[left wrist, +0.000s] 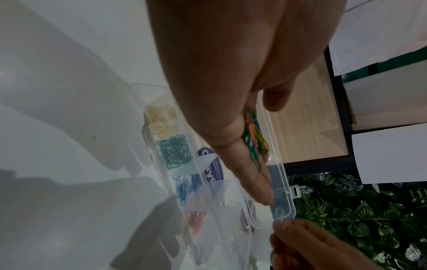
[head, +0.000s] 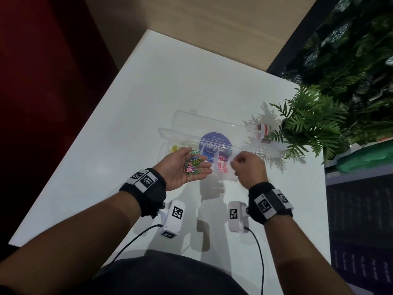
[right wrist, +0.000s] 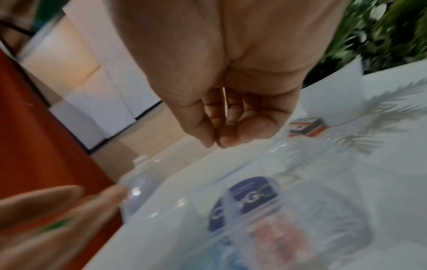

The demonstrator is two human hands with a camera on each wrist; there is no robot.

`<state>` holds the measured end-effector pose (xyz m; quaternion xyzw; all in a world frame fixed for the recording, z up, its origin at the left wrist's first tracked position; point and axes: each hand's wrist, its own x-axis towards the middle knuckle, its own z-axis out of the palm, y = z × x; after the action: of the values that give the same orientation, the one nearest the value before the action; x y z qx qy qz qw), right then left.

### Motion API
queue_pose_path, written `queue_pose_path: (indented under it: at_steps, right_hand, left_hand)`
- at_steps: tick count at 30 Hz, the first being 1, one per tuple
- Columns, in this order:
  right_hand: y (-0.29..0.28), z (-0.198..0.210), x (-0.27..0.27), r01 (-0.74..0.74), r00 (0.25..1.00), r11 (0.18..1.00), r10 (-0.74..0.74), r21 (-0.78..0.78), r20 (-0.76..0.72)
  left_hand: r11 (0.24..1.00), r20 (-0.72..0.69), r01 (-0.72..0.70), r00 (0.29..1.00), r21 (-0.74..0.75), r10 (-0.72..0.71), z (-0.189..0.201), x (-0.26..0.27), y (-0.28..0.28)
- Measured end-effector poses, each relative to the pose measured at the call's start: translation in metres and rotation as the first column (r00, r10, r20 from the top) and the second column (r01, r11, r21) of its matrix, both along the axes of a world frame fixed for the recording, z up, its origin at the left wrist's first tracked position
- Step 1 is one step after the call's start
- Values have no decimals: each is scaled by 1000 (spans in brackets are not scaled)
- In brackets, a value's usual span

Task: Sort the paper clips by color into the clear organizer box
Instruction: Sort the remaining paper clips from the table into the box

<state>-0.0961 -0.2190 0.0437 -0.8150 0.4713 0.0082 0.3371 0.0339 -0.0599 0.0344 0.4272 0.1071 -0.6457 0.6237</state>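
The left hand (head: 184,167) is cradling a mixed pile of paper clips (head: 193,165) on its flat, relaxed palm just over the clear organizer box (head: 168,135) on the table (head: 127,116). The right hand (head: 247,167) is hovering over the box's pink compartment (head: 222,166), fingers (right wrist: 227,136) pinched together; whether they are holding a clip cannot be told. Sorting looks midway; the next move probably calls for picking one colour from the pile.

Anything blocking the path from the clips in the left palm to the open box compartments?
Nothing visible. The mixed coloured paper clips lie on the open left hand directly over the clear plastic organizer box, lid hinged back. The right hand hovers beside it.
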Motion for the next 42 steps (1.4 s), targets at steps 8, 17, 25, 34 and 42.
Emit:
queue_pose_path:
  at_steps: [8,17,25,34,42]
  right_hand:
    - [-22,-15,2,65,982,998,-68,-23,-175]
    - [51,24,34,-422,905,903,424,-87,15]
    - [57,29,29,-502,863,863,504,-52,37]
    - [54,34,39,-471,881,874,460,123,106]
    - [59,29,51,-458,888,875,445,158,112]
  left_hand:
    - [1000,-5,12,1000,-10,-12,2,2,1]
    - [996,16,37,999,-79,-36,-3,0,0]
    - [993,95,106,990,-53,-101,-8,3,13]
    - [994,104,90,991,-66,-83,-3,16,24]
    - [997,119,38,992,-60,-31,-5,27,33]
